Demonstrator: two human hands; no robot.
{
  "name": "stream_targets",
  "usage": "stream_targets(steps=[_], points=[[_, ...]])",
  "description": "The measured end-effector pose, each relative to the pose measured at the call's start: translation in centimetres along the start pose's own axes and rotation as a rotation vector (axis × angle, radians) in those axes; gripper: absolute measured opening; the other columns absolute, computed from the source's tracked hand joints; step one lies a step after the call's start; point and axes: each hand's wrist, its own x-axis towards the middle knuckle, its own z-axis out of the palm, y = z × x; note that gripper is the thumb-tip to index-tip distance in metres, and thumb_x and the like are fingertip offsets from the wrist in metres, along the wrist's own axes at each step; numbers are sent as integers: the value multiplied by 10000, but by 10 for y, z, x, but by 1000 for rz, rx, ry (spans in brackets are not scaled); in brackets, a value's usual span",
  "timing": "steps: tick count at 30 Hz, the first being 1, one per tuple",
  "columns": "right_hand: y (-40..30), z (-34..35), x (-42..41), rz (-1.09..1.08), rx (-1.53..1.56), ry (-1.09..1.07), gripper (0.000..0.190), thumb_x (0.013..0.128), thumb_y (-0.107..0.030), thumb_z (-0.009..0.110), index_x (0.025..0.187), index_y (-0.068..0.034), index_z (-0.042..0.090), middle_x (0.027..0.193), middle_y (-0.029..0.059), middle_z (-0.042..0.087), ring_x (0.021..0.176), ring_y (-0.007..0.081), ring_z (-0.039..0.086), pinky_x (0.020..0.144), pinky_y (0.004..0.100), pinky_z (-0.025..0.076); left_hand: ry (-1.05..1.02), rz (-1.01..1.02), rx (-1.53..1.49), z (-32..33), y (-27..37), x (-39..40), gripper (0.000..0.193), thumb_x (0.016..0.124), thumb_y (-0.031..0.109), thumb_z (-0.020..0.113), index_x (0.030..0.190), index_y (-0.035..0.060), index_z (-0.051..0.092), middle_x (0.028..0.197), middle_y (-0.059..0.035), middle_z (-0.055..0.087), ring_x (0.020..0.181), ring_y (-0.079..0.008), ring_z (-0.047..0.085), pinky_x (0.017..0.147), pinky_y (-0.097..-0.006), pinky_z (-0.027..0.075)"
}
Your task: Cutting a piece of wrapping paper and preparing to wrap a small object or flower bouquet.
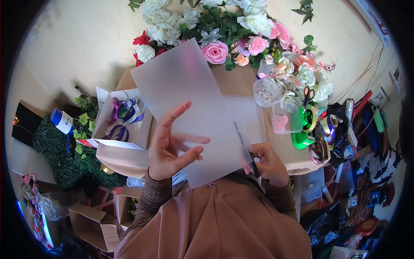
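Note:
A translucent, frosted sheet (197, 97) is raised at a slant above the table. My left hand (174, 142) is in front of its left part, fingers apart and curved, with nothing gripped between them. My right hand (266, 163) holds a pair of scissors (244, 145) by the black handle, the blades pointing up and left along the sheet's right edge. Some of the right fingers are behind the sheet's lower right corner; whether they pinch it is hard to tell. More pale sheet material (245, 113) lies on the brown-covered table (239, 76).
On the left sits a white box (144, 139) of purple and white ribbons. Clear tubs (263, 94), a green tape dispenser (302, 139) and red-black-handled scissors (309, 94) stand right. Artificial flowers (215, 51) line the back. A glue bottle (61, 120) is far left.

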Motion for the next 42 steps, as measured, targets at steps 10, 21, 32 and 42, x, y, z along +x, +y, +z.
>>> stream_targets(steps=[10, 21, 32, 42], points=[[7, -4, 0, -55, 40, -49, 124, 794, -103, 631, 758, 12, 601, 608, -5, 564, 543, 31, 495, 493, 190, 382, 1, 10, 18, -1, -1, 0, 769, 688, -128, 602, 1348, 36, 245, 1410, -186, 218, 955, -272, 609, 605, -268, 563], [6, -4, 0, -51, 3, -39, 109, 798, -90, 618, 764, 13, 603, 597, -4, 559, 531, 34, 494, 486, 190, 381, -2, 9, -2, 0, -1, 0, 773, 686, -137, 598, 1351, 40, 244, 1413, -178, 211, 955, -272, 609, 620, -269, 563], [10, -4, 0, -36, 41, -27, 132, 799, -112, 628, 758, 11, 602, 575, -2, 554, 519, 33, 493, 476, 192, 376, -2, 13, 5, 0, -1, 1, 774, 683, -141, 595, 1350, 43, 247, 1411, -181, 212, 951, -270, 611, 617, -268, 563], [14, -4, -1, -53, 14, -23, 146, 804, -130, 628, 755, 7, 612, 569, 1, 564, 505, 40, 511, 466, 191, 380, 2, 2, -1, 0, -2, 1, 781, 686, -135, 600, 1354, 48, 240, 1412, -180, 208, 953, -279, 610, 617, -274, 564]])
